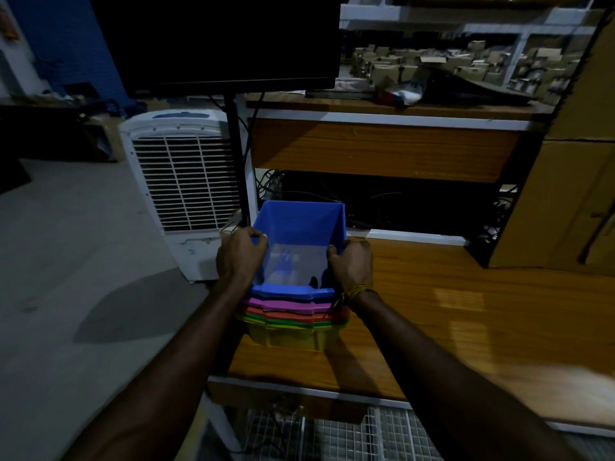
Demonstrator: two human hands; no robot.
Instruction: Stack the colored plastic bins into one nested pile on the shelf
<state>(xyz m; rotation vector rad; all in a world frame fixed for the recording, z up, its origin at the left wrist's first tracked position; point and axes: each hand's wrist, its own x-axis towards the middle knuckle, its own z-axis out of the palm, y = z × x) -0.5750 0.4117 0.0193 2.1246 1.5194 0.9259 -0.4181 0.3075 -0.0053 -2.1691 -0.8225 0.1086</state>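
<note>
With my left grip [240,256] and right grip [351,264] clamping the blue bin [301,227] atop the nested pile [293,322], I feared it toppling toward nine o'clock, off the shelf [432,311] edge.

2 bare forearms are showing, both without sleeves as far up as the lower edge of the view. The left hand [240,257] is wearing nothing: no glove, ring or band is showing on it. The right hand [351,265] is likewise ungloved. At the right wrist a wrist thread [355,291] is sitting, yellowish and made of several thin strands wound round; a loose end is hanging from it on the inner side. Dim lighting is keeping finer detail of the thread, such as knots or beads, from being told. No watch is showing on either wrist.
</note>
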